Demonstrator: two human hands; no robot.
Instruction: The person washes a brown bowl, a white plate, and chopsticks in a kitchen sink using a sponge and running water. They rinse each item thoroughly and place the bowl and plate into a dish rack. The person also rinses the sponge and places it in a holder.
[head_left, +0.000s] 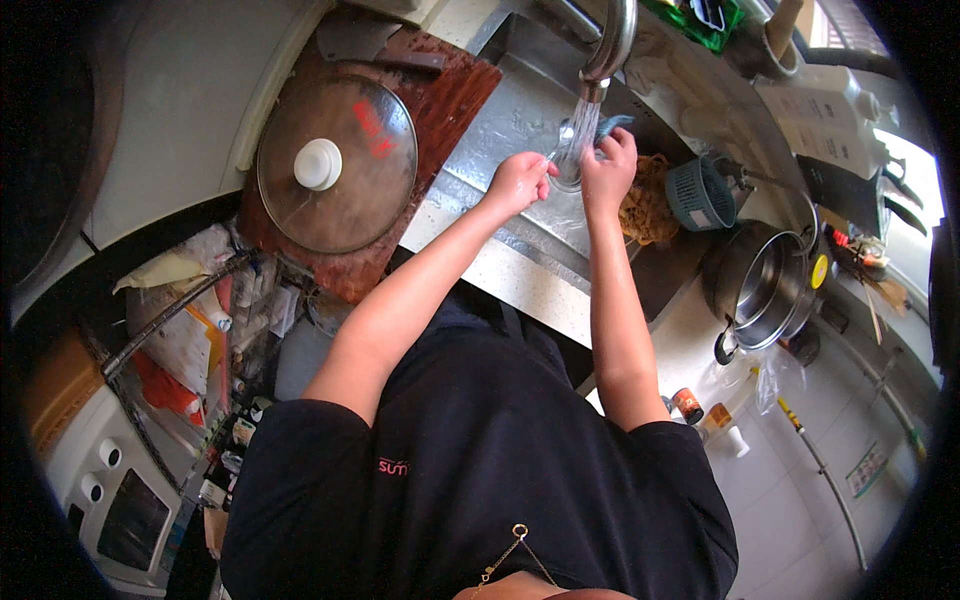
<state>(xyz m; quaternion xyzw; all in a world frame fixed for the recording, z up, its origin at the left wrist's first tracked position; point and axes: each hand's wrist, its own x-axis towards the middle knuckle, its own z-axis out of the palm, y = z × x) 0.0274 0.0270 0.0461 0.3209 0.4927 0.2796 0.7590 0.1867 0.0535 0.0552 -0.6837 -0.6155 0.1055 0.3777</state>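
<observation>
Water runs from the metal faucet (595, 86) into the stainless steel sink (480, 142). On the left of the stream, my left hand (519, 182) grips the handle of a metal spoon (565, 136), its bowl pointing up towards the faucet. To the right of the water is my right hand (610, 169), its fingers closed on a blue-grey cloth (613, 129) that shows just beyond the fingertips. Both hands are over the sink and apart from each other. The palm sides of the hands are hidden.
A wooden cutting board (465, 97) left of the sink bears a glass pot lid (352, 202) and a cleaver (360, 41). Right of the sink are a brown mesh bundle (646, 202), a blue-green plastic basket (697, 193) and metal pots (765, 289).
</observation>
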